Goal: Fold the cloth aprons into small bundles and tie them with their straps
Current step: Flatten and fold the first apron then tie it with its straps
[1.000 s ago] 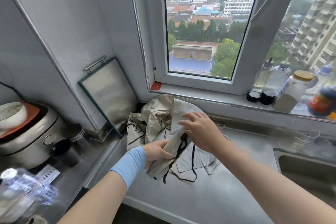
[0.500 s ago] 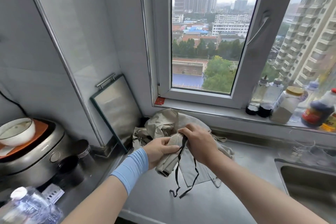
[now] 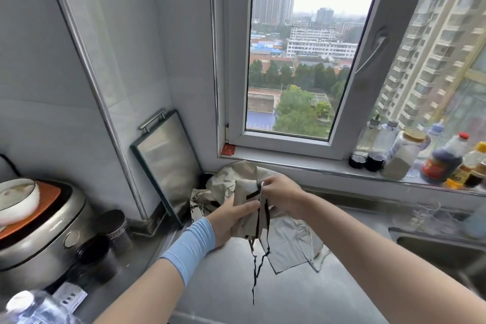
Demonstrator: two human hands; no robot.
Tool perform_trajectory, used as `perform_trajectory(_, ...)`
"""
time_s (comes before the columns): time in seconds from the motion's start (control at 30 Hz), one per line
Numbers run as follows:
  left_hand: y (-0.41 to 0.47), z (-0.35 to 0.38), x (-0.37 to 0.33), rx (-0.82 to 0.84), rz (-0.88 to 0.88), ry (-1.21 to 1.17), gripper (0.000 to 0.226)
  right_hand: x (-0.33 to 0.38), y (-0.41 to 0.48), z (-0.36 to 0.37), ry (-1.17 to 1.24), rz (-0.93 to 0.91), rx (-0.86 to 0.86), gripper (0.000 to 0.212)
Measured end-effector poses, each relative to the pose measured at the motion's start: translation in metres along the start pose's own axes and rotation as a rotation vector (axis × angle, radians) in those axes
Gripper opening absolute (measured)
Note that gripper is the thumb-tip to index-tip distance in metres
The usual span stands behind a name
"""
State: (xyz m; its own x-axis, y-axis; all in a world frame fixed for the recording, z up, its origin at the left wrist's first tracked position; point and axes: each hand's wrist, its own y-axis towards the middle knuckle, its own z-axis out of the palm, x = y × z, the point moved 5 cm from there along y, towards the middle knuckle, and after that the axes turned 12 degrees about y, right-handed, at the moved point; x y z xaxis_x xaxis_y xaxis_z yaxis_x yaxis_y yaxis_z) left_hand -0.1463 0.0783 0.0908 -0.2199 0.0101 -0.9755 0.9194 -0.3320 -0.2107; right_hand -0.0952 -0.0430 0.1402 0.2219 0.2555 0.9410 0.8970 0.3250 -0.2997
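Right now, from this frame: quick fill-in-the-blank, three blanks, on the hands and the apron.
The left hand grips the folded apron; its wrist wears a ____ sleeve. The right hand pinches the ____ strap at the apron's top. The bottles stand on the window ____.
Missing: blue; black; sill.

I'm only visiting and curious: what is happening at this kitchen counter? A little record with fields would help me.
Place: steel counter under a window
Left hand: grips a folded beige apron bundle
Right hand: pinches the black strap at the bundle's top
Strap ends: hang loose below the bundle
Other aprons: crumpled pile behind; flat apron on the counter
Nearby: rice cooker at left, bottles on the sill, sink at right
Stage: folded, tie seemingly unfinished
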Motion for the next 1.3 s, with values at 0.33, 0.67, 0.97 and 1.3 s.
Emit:
perform_trajectory(0.33,0.003,-0.016,-0.014,0.059,-0.026,0.021,0.047,-0.002,-0.003,0.005,0.438,0.252,0.569,0.035)
perform_trajectory(0.67,0.031,-0.009,-0.02,-0.013,-0.113,0.306,0.067,-0.006,0.025,-0.014,0.177,0.104,0.157,0.02)
perform_trajectory(0.97,0.039,-0.016,-0.039,-0.219,-0.171,0.662,0.086,-0.012,0.027,-0.033,-0.44,0.053,0.04,0.067)
perform_trajectory(1.3,0.056,-0.01,-0.047,-0.303,-0.151,1.068,0.083,0.03,0.002,-0.039,-1.264,-0.263,0.166,0.025)
